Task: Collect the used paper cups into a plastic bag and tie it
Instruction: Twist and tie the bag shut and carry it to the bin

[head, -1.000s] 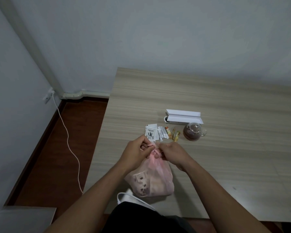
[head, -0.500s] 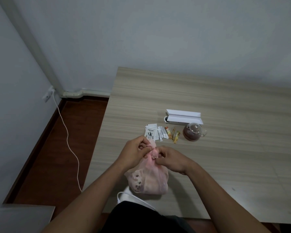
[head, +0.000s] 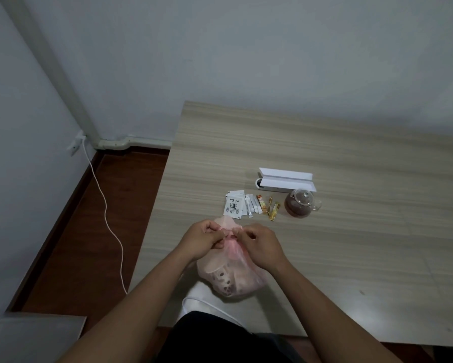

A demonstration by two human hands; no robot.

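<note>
The translucent pink plastic bag [head: 242, 280] of used paper cups [head: 220, 280] sat at the pale wooden table's [head: 351, 244] front edge, near its left corner. Its gathered neck rose between the hands. The left hand [head: 202, 239] and right hand [head: 262, 247] each pinched one handle, equally near the seemingly unfinished knot.

Bag [head: 230, 279]: thin translucent pink plastic, crinkled
Table [head: 351, 258]: matt pale wood-grain, smooth
Teapot [head: 300, 206]: clear glossy glass
Sachets [head: 234, 205]: white paper
Floor [head: 89, 231]: dark reddish wood
</note>
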